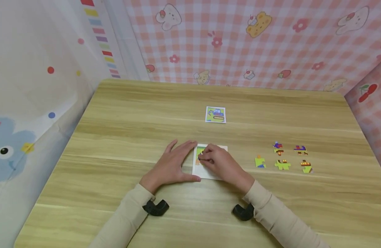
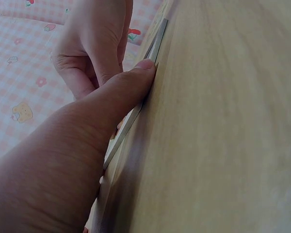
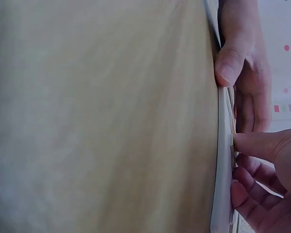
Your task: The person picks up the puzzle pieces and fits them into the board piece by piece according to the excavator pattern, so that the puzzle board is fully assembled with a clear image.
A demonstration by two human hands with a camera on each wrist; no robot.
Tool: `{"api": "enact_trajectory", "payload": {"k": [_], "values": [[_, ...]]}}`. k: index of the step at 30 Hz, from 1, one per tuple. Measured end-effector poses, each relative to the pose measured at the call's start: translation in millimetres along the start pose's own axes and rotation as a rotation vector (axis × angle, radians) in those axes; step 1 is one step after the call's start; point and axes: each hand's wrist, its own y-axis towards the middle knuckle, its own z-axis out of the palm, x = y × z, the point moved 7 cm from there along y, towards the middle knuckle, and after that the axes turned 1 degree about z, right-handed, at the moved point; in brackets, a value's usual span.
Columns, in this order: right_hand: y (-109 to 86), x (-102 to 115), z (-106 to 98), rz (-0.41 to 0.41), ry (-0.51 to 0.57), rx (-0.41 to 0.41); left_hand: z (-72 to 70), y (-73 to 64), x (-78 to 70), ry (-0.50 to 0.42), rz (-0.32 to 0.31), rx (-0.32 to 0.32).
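A white-framed puzzle tray (image 1: 210, 175) lies in front of me, with green and orange parts showing at its left side. My left hand (image 1: 170, 167) spans the tray's left edge, fingers extended to the far corner and thumb at the near edge. Over the tray's left part, my right hand (image 1: 224, 167) pinches a small puzzle piece (image 1: 200, 156) between thumb and fingertips; most of that piece is hidden. In the right wrist view, the right thumb and curled fingers (image 3: 254, 201) are right at the tray's surface. The left wrist view shows the left thumb (image 2: 144, 65) against the tray's edge.
Several loose puzzle pieces (image 1: 282, 165) lie on the wooden table (image 1: 141, 117) to the right of the tray. A small picture card (image 1: 216, 115) of a blue digger on green lies beyond the tray. Patterned curtains (image 1: 190, 41) hang behind the table.
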Motion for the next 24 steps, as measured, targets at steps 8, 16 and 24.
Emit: {"api": "enact_trajectory", "payload": {"k": [8, 16, 24], "values": [[1.0, 3.0, 0.5, -0.012, -0.085, 0.004, -1.3, -0.7, -1.6, -0.021, -0.006, 0.003], [-0.8, 5.9, -0.7, -0.032, -0.151, 0.018, -0.8, -1.1, -2.8, -0.013, -0.001, 0.003], [-0.4, 3.7, -1.6, -0.034, -0.124, 0.026, -1.4, -0.7, -1.6, -0.013, -0.004, 0.009]]}}
